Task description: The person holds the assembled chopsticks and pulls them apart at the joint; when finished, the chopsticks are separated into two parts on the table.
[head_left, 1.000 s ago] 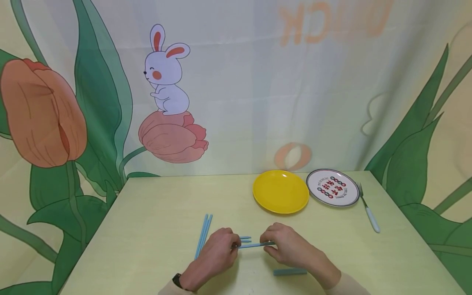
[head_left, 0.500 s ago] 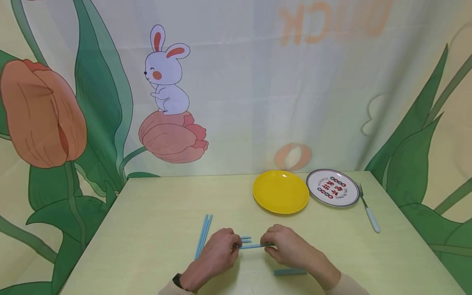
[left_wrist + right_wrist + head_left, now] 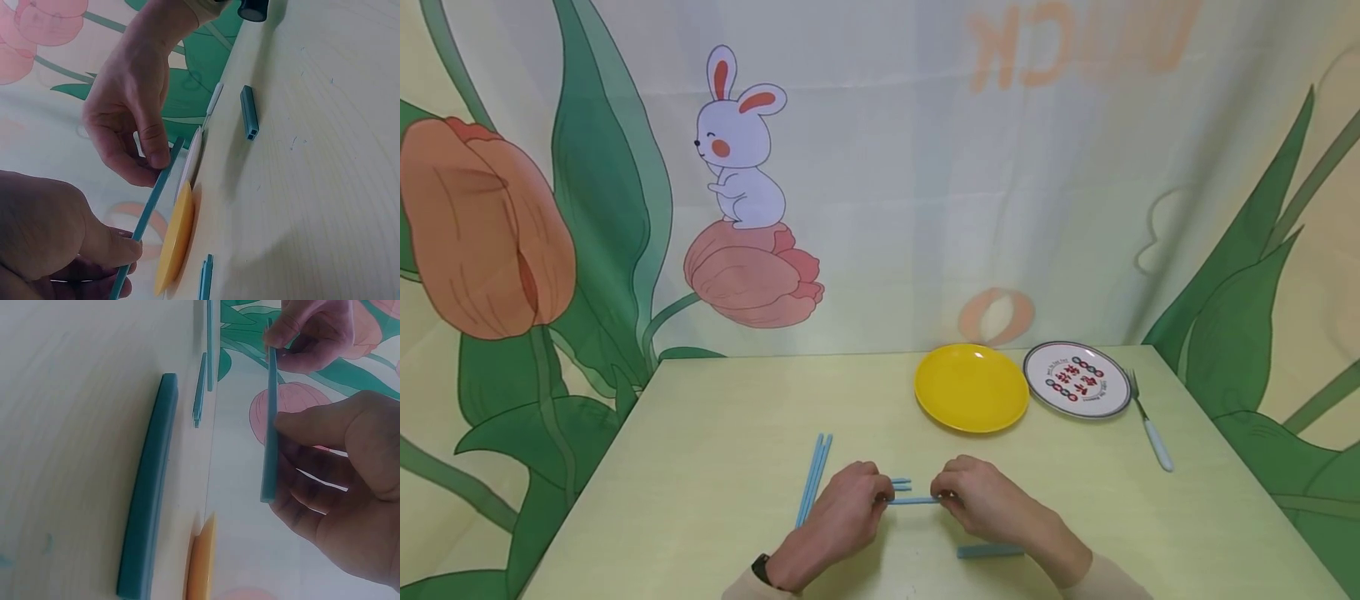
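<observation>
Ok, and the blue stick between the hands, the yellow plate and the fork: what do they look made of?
Blue stick: probably plastic; smooth, fairly matte, evenly coloured, with straight edges.
Yellow plate: glossy, with a bright highlight near its far rim; glazed ceramic or plastic, I can't tell which.
Fork: grey tines and neck suggest metal; its smooth pale handle seems plastic, though ceramic is possible.

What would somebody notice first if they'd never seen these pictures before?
Probably the bright yellow plate near the back edge of the table, beside a white plate. The white cartoon rabbit on a pink flower in the backdrop might catch the eye too. Nearer the front, two hands hold a thin blue stick between them.
</observation>
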